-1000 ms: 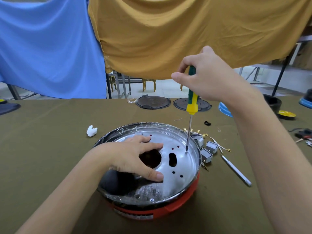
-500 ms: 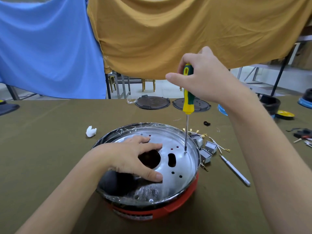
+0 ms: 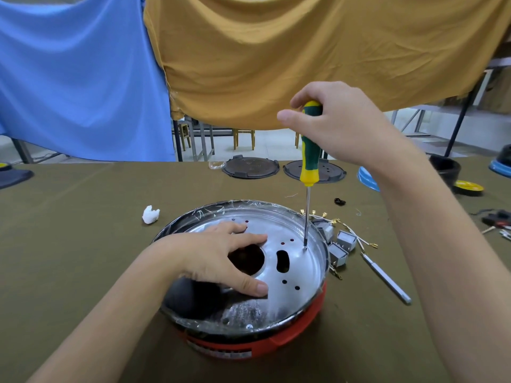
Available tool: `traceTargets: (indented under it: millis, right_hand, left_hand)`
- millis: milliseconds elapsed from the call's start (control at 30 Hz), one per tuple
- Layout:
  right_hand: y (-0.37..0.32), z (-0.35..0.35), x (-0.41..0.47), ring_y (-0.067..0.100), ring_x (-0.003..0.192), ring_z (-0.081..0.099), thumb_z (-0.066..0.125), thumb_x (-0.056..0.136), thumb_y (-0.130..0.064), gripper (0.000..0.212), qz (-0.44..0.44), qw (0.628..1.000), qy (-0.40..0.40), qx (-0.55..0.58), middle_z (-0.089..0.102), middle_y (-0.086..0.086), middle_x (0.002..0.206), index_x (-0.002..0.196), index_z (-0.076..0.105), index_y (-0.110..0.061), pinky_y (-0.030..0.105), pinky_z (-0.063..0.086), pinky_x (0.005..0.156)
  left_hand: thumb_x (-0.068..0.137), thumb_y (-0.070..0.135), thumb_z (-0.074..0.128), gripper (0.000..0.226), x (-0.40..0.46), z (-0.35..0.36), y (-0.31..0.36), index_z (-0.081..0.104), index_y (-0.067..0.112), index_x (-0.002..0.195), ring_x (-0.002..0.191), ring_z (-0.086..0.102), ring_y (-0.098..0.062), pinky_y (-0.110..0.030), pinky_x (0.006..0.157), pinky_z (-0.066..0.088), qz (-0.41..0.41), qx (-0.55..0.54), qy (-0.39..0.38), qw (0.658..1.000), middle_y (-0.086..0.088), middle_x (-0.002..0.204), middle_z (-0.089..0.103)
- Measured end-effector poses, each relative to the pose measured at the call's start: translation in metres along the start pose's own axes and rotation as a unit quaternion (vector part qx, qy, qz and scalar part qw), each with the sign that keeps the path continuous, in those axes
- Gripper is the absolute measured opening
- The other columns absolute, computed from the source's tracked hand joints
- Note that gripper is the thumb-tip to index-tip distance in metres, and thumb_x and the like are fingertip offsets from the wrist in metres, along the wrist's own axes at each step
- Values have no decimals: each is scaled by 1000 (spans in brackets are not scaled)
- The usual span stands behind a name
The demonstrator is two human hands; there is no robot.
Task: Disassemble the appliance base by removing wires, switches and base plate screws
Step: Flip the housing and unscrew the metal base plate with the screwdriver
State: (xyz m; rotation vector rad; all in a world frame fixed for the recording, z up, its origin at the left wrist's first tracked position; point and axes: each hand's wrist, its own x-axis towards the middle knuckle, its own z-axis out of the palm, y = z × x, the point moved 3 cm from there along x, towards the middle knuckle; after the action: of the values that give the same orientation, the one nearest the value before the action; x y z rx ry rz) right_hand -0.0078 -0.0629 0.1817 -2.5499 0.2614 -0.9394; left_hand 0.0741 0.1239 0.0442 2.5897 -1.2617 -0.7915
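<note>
While left hand point(image 3: 221, 255) presses flat on base plate point(image 3: 290, 272) of appliance base point(image 3: 249, 346) on counter point(image 3: 83, 244): right hand point(image 3: 340, 125) gripping screwdriver point(image 3: 310, 150), shaft upright, tip on right-side screw point(image 3: 305, 247).

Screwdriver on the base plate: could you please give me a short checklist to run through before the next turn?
1. Right hand grips the screwdriver handle: ok.
2. Tip sits on the base plate near its right rim, shaft close to upright: ok.
3. Tip seated in a screw head: cannot tell, too small to see.
4. Left hand rests on the plate beside the centre hole, steadying the appliance base: ok.
5. Left fingers apart from the tip: ok.
6. Removed switches and wires lie on the table to the right, off the plate: ok.
</note>
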Motion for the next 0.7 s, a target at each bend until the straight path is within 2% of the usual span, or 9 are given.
traceTargets:
  millis: [67,133,233,333,400,467,500,600,700]
  right_hand:
    - [-1,1,0,19,108,54,61,96,-41,38,-10,1000,5,-12,62,-3,111,131,56,-25,29,39,79]
    - [-1,1,0,18,104,55,61,98,-27,40,-16,1000,2,18,60,-1,117,136,50,-27,29,41,82]
    - [-3,0,0,16,97,55,46,95,-11,43,-19,997,-19,67,56,-1,119,133,50,-30,26,42,74]
    - [-4,2,0,17,95,56,39,94,-19,35,-12,996,-21,90,61,0,114,126,53,-27,29,40,71]
    - [-3,4,0,15,89,54,46,98,-31,28,-25,997,-17,70,62,-1,104,124,53,-25,27,40,67]
    - [-2,5,0,17,95,51,56,97,-44,35,-41,999,2,23,59,-7,94,127,55,-26,26,38,68]
    - [-2,4,0,18,100,50,59,97,-44,37,-43,999,8,12,60,-8,93,129,54,-27,26,36,70]
    - [0,2,2,15,98,56,62,96,-27,43,-36,998,12,42,65,-4,105,137,49,-33,19,38,68]
    - [-2,-1,0,10,86,59,48,94,-11,48,-27,997,-4,73,61,-5,111,135,48,-35,22,43,66]
  left_hand:
    - [57,83,68,101,0,-1,0,14,70,141,149,-3,-2,-42,122,11,-2,1,-1,1000,37,154,-7]
    - [58,83,68,100,-1,-1,1,14,70,141,149,-4,-2,-41,122,11,-2,2,-3,1000,37,154,-7]
    - [60,82,68,100,-1,-1,1,13,69,142,149,-4,-3,-42,122,11,-2,8,-1,1000,36,155,-7]
    - [59,82,67,101,-1,-1,2,13,68,143,149,-4,-3,-42,123,11,-5,9,-3,1000,35,156,-7]
    - [58,82,67,102,-2,-1,2,13,67,143,149,-4,-3,-42,122,11,-6,8,-4,1000,35,156,-8]
    - [59,82,67,101,-2,-1,3,14,67,143,149,-4,-4,-42,122,11,-5,7,-6,1000,35,156,-8]
    - [59,82,68,101,-2,-1,3,14,67,143,149,-4,-4,-43,123,12,-5,6,-5,1000,34,156,-8]
    - [60,81,68,100,-2,-1,3,15,67,143,149,-4,-3,-43,123,11,-3,6,-1,1000,34,156,-8]
    - [59,81,68,101,-2,-1,3,15,67,143,149,-4,-3,-43,123,10,-2,7,0,1000,34,156,-7]
